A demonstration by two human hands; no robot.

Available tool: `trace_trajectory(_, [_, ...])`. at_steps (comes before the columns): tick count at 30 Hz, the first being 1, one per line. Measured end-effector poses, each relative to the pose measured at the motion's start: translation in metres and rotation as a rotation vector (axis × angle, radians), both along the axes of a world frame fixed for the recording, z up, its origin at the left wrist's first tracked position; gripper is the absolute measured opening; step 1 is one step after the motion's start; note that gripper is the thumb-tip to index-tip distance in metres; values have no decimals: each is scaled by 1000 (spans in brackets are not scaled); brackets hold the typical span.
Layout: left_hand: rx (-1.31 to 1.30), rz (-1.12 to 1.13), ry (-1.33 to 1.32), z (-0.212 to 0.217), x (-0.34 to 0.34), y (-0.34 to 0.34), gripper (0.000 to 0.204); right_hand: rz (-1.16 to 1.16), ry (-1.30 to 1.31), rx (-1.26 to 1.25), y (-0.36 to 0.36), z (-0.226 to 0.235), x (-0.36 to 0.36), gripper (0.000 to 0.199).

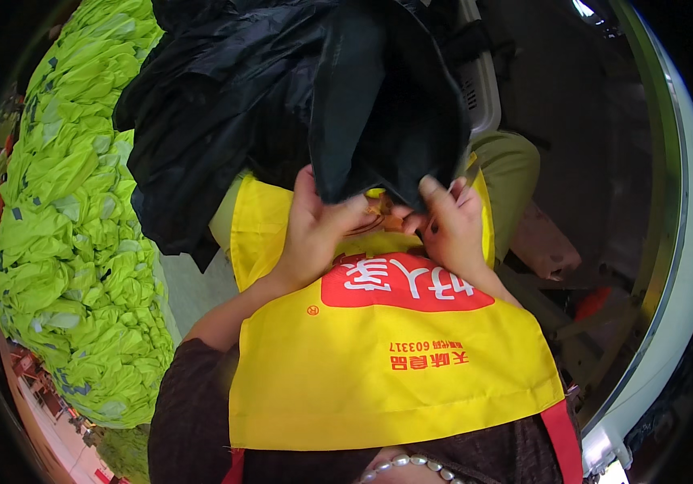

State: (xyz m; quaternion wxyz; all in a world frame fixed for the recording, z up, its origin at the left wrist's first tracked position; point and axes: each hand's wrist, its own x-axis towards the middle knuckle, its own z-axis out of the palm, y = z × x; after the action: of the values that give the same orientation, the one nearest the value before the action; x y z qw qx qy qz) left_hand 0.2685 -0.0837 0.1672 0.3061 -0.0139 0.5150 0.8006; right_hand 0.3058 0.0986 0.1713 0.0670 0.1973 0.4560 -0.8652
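Note:
A black garment (pixel 209 105) of thin, crinkled cloth spreads over my lap and up to the top of the view. Its near edge, a folded flap (pixel 346 121), hangs between my two hands. My left hand (pixel 318 218) pinches the left corner of that edge between thumb and fingers. On the right, my right hand (pixel 451 222) grips the other side of the same edge, thumb on top. A thin, pointed greyish thing shows beside the right fingers; I cannot make out its kind. The fingertips come close together under the cloth, where part of them is hidden.
A tall heap of lime-green garments (pixel 80 242) stands along my left. I wear a yellow apron (pixel 395 363) with a red patch. Beyond my right knee is a pale plastic crate (pixel 479 89). A table edge (pixel 669 177) curves along the far right.

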Motion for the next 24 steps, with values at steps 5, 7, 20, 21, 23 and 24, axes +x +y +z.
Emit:
trace_trajectory(5, [227,212,59,17,-15,29,59,170,27,119,-6,-20,22,15])
trace_trajectory(7, [-103,105,248,13,-15,34,64,166,99,177,-6,-26,22,15])
trace_trajectory(20, [-449,138,929,-16,-37,33,61,376,467,844,52,57,19,15])
trace_trajectory(21, [-468,99,941,-14,-37,33,61,194,599,996,50,58,12,21])
trace_trajectory(23, [-493,39,1012,-8,-35,34,61,26,759,1322,45,53,-12,36])
trace_trajectory(24, [-512,6,1030,-2,-35,34,62,103,753,1396,46,41,-19,33])
